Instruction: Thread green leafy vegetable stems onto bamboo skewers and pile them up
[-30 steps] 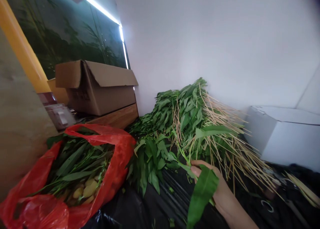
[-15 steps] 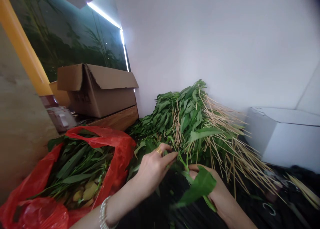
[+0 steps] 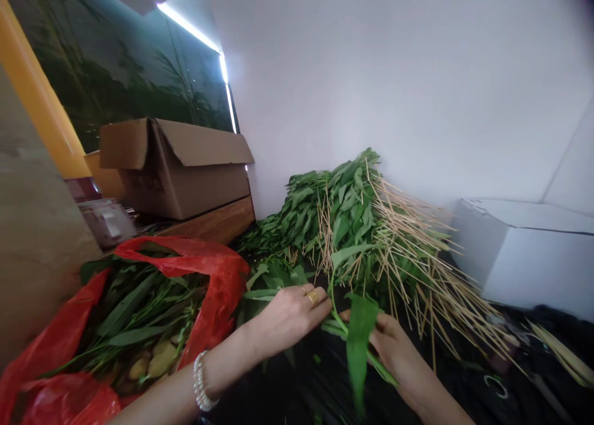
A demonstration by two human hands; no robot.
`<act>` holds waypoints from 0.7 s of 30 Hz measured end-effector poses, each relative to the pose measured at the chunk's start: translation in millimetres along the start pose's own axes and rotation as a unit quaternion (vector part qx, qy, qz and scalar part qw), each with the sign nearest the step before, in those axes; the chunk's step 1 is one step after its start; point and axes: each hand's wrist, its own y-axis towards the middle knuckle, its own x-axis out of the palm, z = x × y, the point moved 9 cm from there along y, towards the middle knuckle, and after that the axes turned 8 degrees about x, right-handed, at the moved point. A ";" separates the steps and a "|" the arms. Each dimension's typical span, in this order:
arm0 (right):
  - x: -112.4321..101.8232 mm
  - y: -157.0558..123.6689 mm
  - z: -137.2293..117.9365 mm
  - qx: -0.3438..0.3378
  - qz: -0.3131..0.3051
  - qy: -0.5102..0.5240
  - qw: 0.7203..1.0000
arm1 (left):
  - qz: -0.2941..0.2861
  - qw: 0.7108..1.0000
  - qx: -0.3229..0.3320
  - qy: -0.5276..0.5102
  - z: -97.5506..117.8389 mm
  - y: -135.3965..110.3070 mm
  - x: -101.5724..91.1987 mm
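In front of me my right hand [image 3: 396, 344] grips a sprig of water spinach [image 3: 362, 332]; a broad leaf hangs down beside the fingers and the cut stems stick out below. The fingers of my left hand [image 3: 294, 310], which wears gold rings and a beaded bracelet, are closed against the sprig's stem, their tips partly hidden. Loose greens [image 3: 273, 279] lie behind that hand. Beyond both hands rises a heap of skewered greens [image 3: 348, 196], with thin bamboo skewers [image 3: 413, 227] fanning out to the right.
At my left a red plastic bag [image 3: 223, 283] stands open, holding leafy stems and some yellowish pieces. Behind it a cardboard box [image 3: 185, 177] rests on a wooden ledge. A white box [image 3: 538, 252] stands at the right, near a metal ring [image 3: 495, 386] on black plastic.
My left hand has turned palm-down and shifted slightly lower. The sprig has moved left, and its large leaf has swung from lying sideways to hanging down. My right hand still holds it.
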 end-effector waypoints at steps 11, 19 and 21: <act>8.7 -7.0 -7.6 -0.050 -0.015 -0.199 0.979 | 0.011 0.993 -0.115 0.001 -35.2 -13.6 34.7; -8.3 -2.8 -10.9 -0.060 0.022 -0.152 0.986 | 0.181 0.857 -0.387 -0.289 -97.4 -41.8 35.6; -14.2 -3.1 -13.7 -0.060 0.032 -0.142 0.988 | 0.237 0.810 -0.444 -0.302 -116.1 -62.9 26.9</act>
